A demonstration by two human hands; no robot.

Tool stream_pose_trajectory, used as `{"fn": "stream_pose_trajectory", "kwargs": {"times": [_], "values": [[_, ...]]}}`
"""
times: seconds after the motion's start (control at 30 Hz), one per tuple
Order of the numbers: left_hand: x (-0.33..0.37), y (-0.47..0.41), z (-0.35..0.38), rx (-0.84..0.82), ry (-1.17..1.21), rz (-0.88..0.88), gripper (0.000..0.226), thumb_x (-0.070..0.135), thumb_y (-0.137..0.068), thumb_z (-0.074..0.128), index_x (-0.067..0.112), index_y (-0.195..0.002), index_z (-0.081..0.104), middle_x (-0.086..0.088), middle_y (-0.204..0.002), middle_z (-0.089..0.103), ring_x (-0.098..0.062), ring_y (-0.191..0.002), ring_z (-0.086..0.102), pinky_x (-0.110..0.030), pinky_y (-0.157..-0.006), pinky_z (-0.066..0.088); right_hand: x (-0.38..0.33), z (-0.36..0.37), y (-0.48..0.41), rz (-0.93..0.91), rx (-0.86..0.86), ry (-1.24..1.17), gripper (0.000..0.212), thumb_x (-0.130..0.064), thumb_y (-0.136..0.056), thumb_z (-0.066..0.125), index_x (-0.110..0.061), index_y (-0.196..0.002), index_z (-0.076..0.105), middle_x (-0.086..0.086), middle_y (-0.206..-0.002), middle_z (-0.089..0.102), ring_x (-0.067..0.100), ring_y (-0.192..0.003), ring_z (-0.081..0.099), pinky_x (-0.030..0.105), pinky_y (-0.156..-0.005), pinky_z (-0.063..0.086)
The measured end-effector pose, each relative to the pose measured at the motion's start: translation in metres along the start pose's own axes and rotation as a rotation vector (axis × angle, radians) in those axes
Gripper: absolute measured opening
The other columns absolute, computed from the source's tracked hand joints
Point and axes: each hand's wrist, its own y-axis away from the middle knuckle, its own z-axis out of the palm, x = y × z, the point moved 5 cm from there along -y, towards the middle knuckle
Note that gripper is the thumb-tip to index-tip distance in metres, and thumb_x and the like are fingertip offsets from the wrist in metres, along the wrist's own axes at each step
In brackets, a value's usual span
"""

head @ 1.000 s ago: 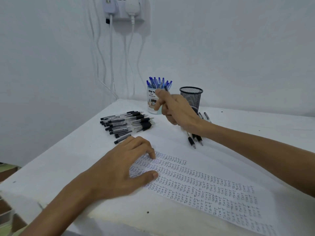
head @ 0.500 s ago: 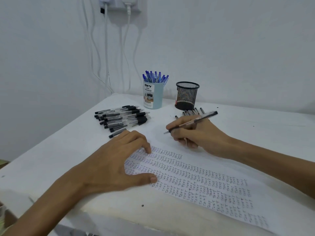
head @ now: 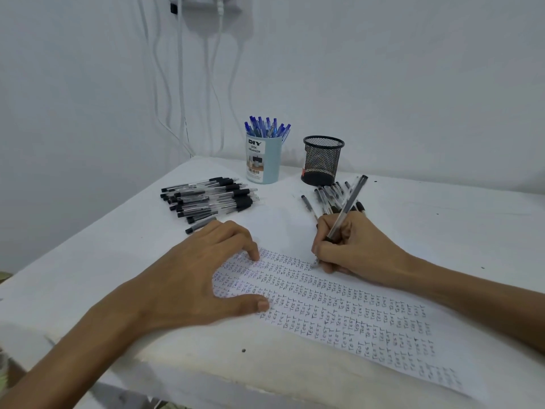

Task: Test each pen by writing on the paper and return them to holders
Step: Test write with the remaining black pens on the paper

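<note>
Here, at the far left of the table (head: pixel 88 276), a pile of black pens (head: pixel 209 199) is lying flat. Nearer, the left hand (head: pixel 191 287) is pressing spread fingers on the paper (head: pixel 339 314), which is carrying rows of "TEST". Farther back, a blue holder (head: pixel 263 160) is standing full of blue pens (head: pixel 267 126), with a black mesh holder (head: pixel 323 160) just right of it. Loose pens (head: pixel 327 196) are lying near its base. The right hand (head: pixel 356 246) is pinching a pen (head: pixel 346 211), tip meeting the paper's far edge.
</note>
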Motion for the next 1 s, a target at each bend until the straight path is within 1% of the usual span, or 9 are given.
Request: {"fn": "stream_pose_trajectory", "kwargs": {"times": [0.13,0.3,0.5,0.57,0.67,0.7,0.77,0.8,1.0], "values": [[-0.0002,-0.0007,0.0005,-0.004,-0.001,0.001,0.053,0.084,-0.082,0.059,0.044,-0.116,0.054,0.027,-0.128,0.049,-0.009,-0.125,0.049,-0.029,-0.103,0.043,0.0,-0.0009,0.0001,-0.041,0.027,0.028,0.013,-0.003,-0.085,0.066,-0.004,-0.072,0.065,0.012,-0.058,0.064,0.026,-0.056,0.058,0.035,-0.061,0.051],[-0.0003,-0.0006,0.0006,-0.002,0.003,0.002,0.053,0.084,-0.082,0.06,0.044,-0.116,0.055,0.027,-0.127,0.049,-0.008,-0.124,0.049,-0.031,-0.104,0.043,-0.0015,0.0008,0.0003,-0.04,-0.004,0.027,0.017,0.006,-0.087,0.065,-0.003,-0.072,0.066,0.008,-0.056,0.062,0.018,-0.053,0.057,0.026,-0.057,0.048],[-0.0007,-0.0004,0.0011,-0.008,-0.006,0.004,0.053,0.084,-0.082,0.06,0.044,-0.116,0.054,0.028,-0.127,0.049,-0.008,-0.125,0.049,-0.031,-0.104,0.044,-0.0011,0.0013,-0.0002,-0.06,0.001,0.049,0.017,0.005,-0.086,0.065,-0.005,-0.072,0.065,0.0,-0.054,0.062,0.015,-0.05,0.054,0.025,-0.053,0.045],[-0.0007,-0.0005,0.0015,-0.008,-0.006,0.002,0.053,0.083,-0.082,0.06,0.044,-0.116,0.054,0.027,-0.127,0.049,-0.008,-0.125,0.049,-0.03,-0.104,0.043,-0.0002,0.0001,-0.0009,-0.062,0.014,0.062,0.016,0.003,-0.086,0.065,-0.006,-0.072,0.065,0.002,-0.055,0.062,0.017,-0.051,0.055,0.028,-0.054,0.045],[-0.0008,-0.0007,0.0014,-0.009,-0.007,0.004,0.053,0.083,-0.082,0.061,0.043,-0.116,0.055,0.026,-0.127,0.05,-0.01,-0.125,0.05,-0.03,-0.104,0.042,-0.0001,-0.0007,-0.0019,-0.059,0.006,0.073,0.014,0.003,-0.087,0.065,-0.002,-0.074,0.065,0.008,-0.056,0.063,0.018,-0.052,0.055,0.027,-0.054,0.045],[-0.0009,-0.0008,0.0014,-0.009,-0.008,0.006,0.053,0.083,-0.083,0.061,0.043,-0.117,0.055,0.026,-0.127,0.05,-0.01,-0.125,0.05,-0.03,-0.104,0.042,-0.0001,-0.0004,-0.0026,-0.063,0.006,0.078,0.014,0.002,-0.086,0.065,-0.003,-0.073,0.065,0.008,-0.055,0.062,0.018,-0.051,0.054,0.029,-0.054,0.046],[-0.0006,-0.0008,0.0016,-0.012,-0.007,0.006,0.053,0.083,-0.083,0.06,0.043,-0.117,0.055,0.026,-0.127,0.05,-0.01,-0.125,0.049,-0.031,-0.104,0.043,-0.0001,0.0001,-0.0029,-0.062,0.014,0.08,0.012,-0.006,-0.083,0.065,-0.005,-0.071,0.064,0.005,-0.053,0.061,0.021,-0.052,0.053,0.041,-0.057,0.048],[-0.0008,-0.0007,0.0019,-0.013,-0.007,0.006,0.053,0.083,-0.083,0.06,0.043,-0.117,0.055,0.026,-0.127,0.05,-0.01,-0.125,0.049,-0.031,-0.104,0.043,0.0004,-0.0001,-0.0031,-0.057,0.024,0.077,0.012,-0.011,-0.081,0.064,-0.005,-0.07,0.063,0.004,-0.052,0.06,0.023,-0.052,0.053,0.044,-0.059,0.048],[-0.0007,-0.0007,0.0017,-0.013,-0.01,0.008,0.054,0.084,-0.082,0.059,0.043,-0.117,0.055,0.026,-0.128,0.049,-0.008,-0.127,0.048,-0.031,-0.106,0.043,0.001,0.0002,-0.0028,-0.051,0.035,0.071,0.013,-0.015,-0.078,0.064,-0.004,-0.07,0.063,0.004,-0.052,0.06,0.024,-0.052,0.052,0.042,-0.058,0.044]]}}
